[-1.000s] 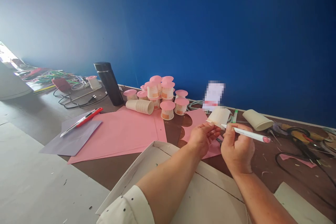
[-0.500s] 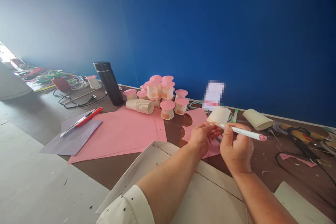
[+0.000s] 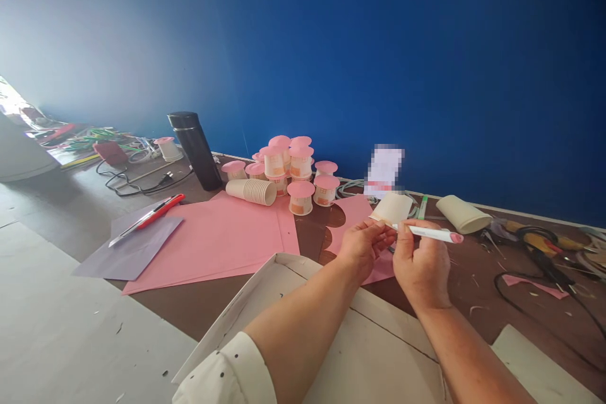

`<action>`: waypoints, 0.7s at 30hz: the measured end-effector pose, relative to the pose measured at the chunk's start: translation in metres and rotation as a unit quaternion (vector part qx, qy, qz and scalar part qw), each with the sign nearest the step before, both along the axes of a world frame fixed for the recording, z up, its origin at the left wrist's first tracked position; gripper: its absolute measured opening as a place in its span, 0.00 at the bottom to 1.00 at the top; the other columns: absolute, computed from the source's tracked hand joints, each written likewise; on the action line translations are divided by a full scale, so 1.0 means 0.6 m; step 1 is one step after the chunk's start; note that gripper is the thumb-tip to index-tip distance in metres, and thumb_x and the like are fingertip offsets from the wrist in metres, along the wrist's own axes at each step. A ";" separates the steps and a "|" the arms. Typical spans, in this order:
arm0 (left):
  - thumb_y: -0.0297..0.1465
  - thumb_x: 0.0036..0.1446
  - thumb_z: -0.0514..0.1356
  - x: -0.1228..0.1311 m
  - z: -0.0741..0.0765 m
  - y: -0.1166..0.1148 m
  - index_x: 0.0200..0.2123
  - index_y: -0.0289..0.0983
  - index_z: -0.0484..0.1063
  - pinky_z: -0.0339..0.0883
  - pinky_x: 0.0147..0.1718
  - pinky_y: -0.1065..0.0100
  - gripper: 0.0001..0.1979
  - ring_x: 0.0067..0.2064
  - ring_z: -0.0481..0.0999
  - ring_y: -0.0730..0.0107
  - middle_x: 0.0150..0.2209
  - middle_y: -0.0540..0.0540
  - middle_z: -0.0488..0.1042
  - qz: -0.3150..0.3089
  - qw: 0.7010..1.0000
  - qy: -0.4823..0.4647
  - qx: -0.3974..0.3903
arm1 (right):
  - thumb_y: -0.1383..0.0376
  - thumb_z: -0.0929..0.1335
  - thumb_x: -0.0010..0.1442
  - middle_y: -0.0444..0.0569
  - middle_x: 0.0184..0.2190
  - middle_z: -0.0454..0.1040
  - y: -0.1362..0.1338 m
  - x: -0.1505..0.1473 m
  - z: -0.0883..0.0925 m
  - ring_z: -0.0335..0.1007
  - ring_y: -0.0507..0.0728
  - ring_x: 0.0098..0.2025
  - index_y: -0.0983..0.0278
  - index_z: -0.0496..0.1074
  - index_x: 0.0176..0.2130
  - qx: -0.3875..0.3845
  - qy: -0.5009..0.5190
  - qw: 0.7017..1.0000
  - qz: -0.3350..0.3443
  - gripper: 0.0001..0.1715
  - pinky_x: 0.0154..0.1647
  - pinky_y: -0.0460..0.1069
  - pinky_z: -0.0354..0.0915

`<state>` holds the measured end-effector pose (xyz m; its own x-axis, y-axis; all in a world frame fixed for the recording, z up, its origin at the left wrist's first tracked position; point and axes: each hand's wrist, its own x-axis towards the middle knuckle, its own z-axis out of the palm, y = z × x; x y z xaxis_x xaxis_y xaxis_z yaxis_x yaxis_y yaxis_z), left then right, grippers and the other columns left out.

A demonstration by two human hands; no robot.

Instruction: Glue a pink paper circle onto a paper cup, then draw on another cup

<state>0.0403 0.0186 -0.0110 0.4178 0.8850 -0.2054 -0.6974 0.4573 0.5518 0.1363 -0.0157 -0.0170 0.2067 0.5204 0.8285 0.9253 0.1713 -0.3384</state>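
My left hand [image 3: 362,246] is closed round the lower edge of a white paper cup [image 3: 394,208], which lies tilted with its side toward me. In my right hand [image 3: 422,265] is a white marker pen [image 3: 433,233] with a pink end, held like a pencil. Its tip is at the cup's lower side, close to my left fingers. Just behind the hands are pink paper [image 3: 353,218] with scalloped cut-outs and a green-capped pen [image 3: 423,206].
Several decorated cups with pink lids [image 3: 301,189] stand beside a lying stack of cups [image 3: 250,191]. To the left are a black flask [image 3: 195,148], pink sheets [image 3: 218,237] and a red utility knife [image 3: 158,211]. Another cup [image 3: 461,213] and cables [image 3: 534,252] lie right.
My right hand and the marker have shifted slightly left, and the marker lies a little flatter. The cup stays in my left hand.
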 end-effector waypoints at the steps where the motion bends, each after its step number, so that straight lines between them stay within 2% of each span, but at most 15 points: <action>1: 0.27 0.47 0.66 0.000 0.000 0.000 0.25 0.31 0.70 0.68 0.41 0.69 0.07 0.31 0.75 0.72 0.27 0.43 0.74 -0.001 1.000 0.001 0.000 | 0.61 0.61 0.63 0.55 0.35 0.73 0.000 0.000 0.000 0.69 0.59 0.39 0.65 0.68 0.37 0.001 -0.001 1.000 0.001 0.11 0.41 0.53 0.62; 11: 0.26 0.49 0.64 -0.002 0.000 -0.001 0.26 0.31 0.71 0.67 0.40 0.70 0.05 0.31 0.75 0.73 0.27 0.44 0.74 -0.001 1.000 -0.002 0.010 | 0.62 0.62 0.62 0.55 0.35 0.74 0.000 -0.003 0.002 0.69 0.59 0.39 0.65 0.68 0.38 0.010 -0.006 1.000 0.001 0.09 0.41 0.54 0.63; 17: 0.25 0.52 0.62 -0.004 0.008 -0.007 0.29 0.30 0.72 0.67 0.40 0.71 0.03 0.33 0.75 0.73 0.30 0.42 0.75 -0.014 1.000 -0.020 -0.009 | 0.61 0.62 0.62 0.56 0.35 0.73 -0.008 -0.007 0.007 0.71 0.57 0.35 0.67 0.67 0.40 0.038 0.099 0.994 -0.009 0.11 0.36 0.51 0.64; 21: 0.25 0.52 0.62 -0.005 0.006 -0.005 0.29 0.30 0.72 0.67 0.40 0.71 0.02 0.33 0.75 0.73 0.30 0.42 0.75 -0.007 0.999 -0.021 -0.025 | 0.60 0.62 0.62 0.55 0.34 0.73 -0.009 -0.007 0.006 0.71 0.57 0.33 0.67 0.66 0.40 0.026 0.117 0.993 -0.007 0.12 0.34 0.51 0.64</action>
<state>0.0376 0.0157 -0.0074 0.4384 0.8684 -0.2316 -0.7128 0.4929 0.4990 0.1321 -0.0211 -0.0134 0.4036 0.4731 0.7831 0.8253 0.1812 -0.5348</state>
